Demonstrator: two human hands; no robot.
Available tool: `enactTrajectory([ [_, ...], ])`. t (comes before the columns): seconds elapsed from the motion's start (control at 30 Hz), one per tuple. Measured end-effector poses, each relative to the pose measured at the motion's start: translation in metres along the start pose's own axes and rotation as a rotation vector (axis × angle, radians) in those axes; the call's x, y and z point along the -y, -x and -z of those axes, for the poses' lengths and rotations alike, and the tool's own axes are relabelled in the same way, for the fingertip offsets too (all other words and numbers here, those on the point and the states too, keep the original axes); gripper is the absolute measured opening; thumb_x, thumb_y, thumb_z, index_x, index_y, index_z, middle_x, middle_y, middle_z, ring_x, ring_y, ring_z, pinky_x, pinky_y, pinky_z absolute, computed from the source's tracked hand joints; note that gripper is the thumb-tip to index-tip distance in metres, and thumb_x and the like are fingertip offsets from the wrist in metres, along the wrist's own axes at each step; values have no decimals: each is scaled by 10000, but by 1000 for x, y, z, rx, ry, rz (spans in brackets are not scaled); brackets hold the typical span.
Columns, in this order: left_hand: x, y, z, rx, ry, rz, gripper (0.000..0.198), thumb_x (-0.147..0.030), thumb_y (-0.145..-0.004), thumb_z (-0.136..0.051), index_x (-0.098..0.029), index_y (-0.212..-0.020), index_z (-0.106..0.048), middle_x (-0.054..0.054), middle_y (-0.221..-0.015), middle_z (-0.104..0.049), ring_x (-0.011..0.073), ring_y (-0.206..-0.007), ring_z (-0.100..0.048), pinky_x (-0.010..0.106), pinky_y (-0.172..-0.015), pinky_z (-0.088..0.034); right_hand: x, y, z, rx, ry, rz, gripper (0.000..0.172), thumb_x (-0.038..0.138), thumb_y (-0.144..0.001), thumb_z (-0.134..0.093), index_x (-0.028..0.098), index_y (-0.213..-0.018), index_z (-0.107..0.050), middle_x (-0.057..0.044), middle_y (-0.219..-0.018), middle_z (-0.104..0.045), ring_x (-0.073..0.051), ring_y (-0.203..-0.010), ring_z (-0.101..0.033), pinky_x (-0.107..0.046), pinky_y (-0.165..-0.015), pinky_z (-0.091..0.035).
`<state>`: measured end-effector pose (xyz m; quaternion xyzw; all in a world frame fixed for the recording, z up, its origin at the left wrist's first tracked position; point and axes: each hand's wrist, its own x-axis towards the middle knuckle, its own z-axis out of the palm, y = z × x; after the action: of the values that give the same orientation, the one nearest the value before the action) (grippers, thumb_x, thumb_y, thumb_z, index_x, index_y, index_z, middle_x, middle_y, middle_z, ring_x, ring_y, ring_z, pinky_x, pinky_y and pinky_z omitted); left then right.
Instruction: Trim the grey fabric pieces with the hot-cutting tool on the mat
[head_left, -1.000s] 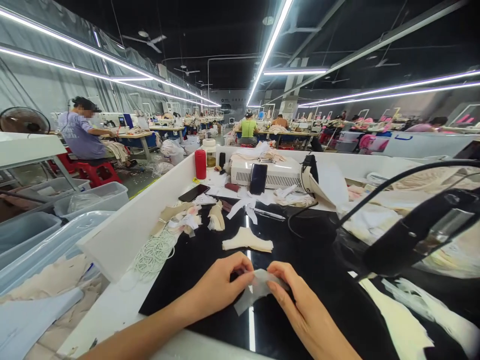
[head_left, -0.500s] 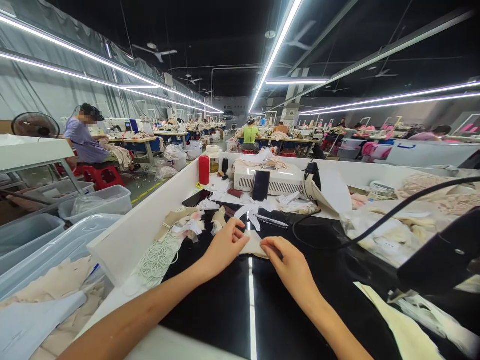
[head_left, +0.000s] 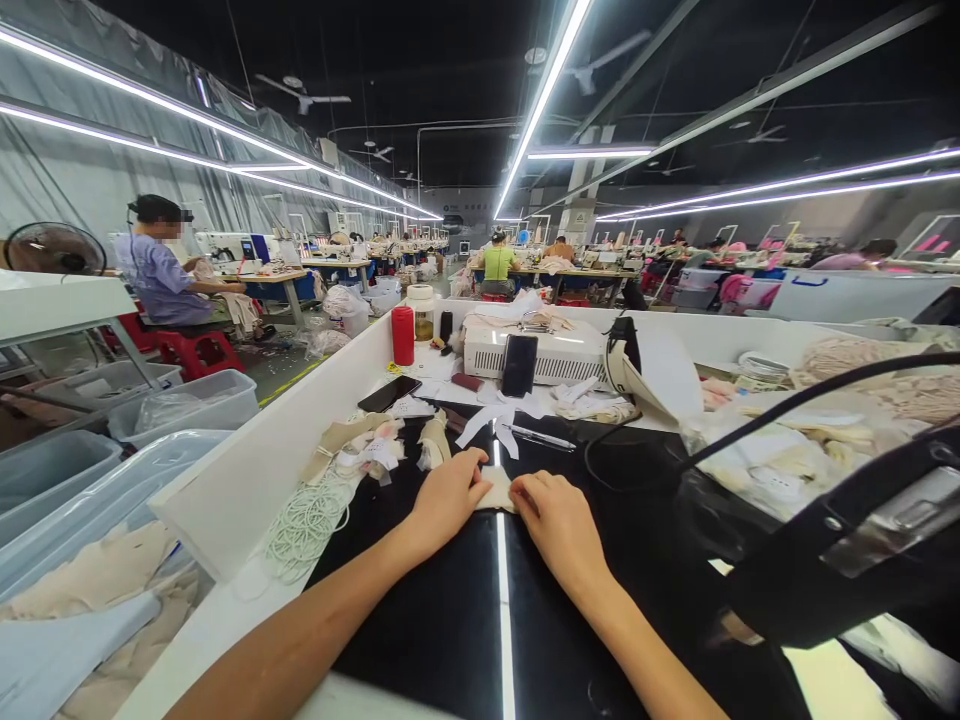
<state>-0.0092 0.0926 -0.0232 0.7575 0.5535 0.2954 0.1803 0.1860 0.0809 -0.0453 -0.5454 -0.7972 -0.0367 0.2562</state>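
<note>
A small cream fabric piece (head_left: 496,490) lies on the glossy black tabletop (head_left: 427,610), between my two hands. My left hand (head_left: 448,500) pinches its left edge with thumb and fingers. At its right edge, my right hand (head_left: 556,515) has fingers and thumb closed on it. Just beyond the fabric are white curved strips (head_left: 491,420) and a pen (head_left: 536,438). A folded beige scrap (head_left: 433,443) sits beyond my left hand.
Pale green cord loops (head_left: 306,525) and scraps lie at left. A phone (head_left: 520,365) leans on a white vented box (head_left: 562,355); a red thread cone (head_left: 403,336) stands nearby. At right are a black machine arm (head_left: 817,560) and bagged fabric (head_left: 780,450).
My hands have come slightly closer together, and less of the fabric shows between them. The black machine arm at right reaches further into view. The seated person at left has raised their head.
</note>
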Motion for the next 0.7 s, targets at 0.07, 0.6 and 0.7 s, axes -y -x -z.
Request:
enactTrajectory([
  [0.07, 3, -1, -1, -13, -28, -13, 311, -197, -947, -663, -215, -1258, -646, 5, -992, -697, 217, -923, -699, 339, -882, -538, 5, -2, 1, -19, -22, 1, 146, 305, -1034, -703, 170, -1087, -721, -42, -1092, -743, -197, -977, -727, -416, -900, -623],
  [0.6, 21, 2, 21, -194, -51, -254, 350, -448, -1039, -484, -220, -1246, -651, 100, -1233, -674, 311, -1136, -659, 525, -1098, -500, 7, 136, 116, 55, -295, -14, 114, 202, -1025, -683, 286, -970, -739, 68, -889, -797, -120, -821, -746, -222, -810, -545],
  [0.7, 12, 5, 23, -172, -90, -345, 347, -450, -1053, -471, -233, -1233, -674, 87, -1197, -690, 304, -1127, -682, 489, -1059, -533, -43, 161, 136, -4, -215, -184, 165, 263, -1069, -592, 273, -1023, -750, 4, -925, -792, -168, -830, -757, -255, -731, -566],
])
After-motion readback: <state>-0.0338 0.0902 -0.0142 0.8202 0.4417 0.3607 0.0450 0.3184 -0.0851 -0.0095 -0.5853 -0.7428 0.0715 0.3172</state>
